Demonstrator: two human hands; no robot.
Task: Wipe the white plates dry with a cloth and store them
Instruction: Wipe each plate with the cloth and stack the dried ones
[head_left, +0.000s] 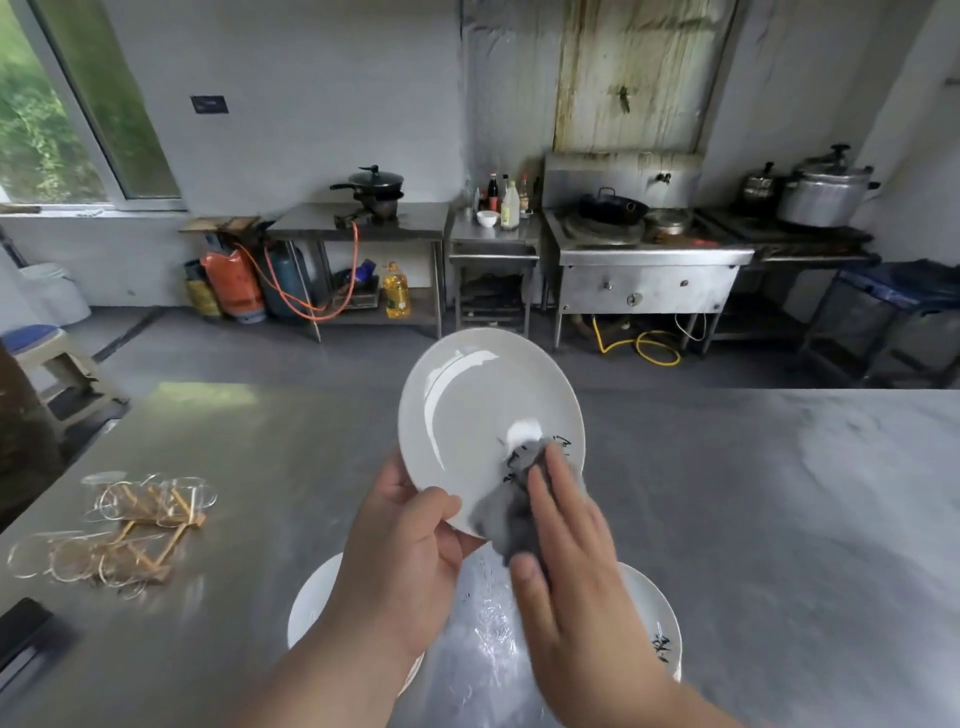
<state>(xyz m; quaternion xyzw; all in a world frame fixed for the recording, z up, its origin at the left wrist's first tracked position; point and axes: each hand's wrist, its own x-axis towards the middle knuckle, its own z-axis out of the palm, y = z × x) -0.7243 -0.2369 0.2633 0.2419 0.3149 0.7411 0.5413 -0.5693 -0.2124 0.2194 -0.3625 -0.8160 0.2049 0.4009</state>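
Above the table (779, 493), the left hand (405, 551) pinches the tilted plate (467, 405) by its lower rim while the right hand (566, 540) presses a cloth (511, 514) to its face with flat fingers, open tabletop to the right.

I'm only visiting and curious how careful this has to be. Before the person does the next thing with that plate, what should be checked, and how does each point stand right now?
1. Firm hold: the left hand grips the white plate at its lower rim, thumb over the edge. Ok.
2. Cloth contact: the right hand presses the grey cloth flat on the plate's face. Ok.
3. Face dry: glare hides any drops. Cannot tell.
4. Back wiped: it faces away. Cannot tell.
5. Room to set it down: the steel table has bare surface to the right. Ok.
6. More plates waiting: a marked plate lies beneath the right arm. Ok.
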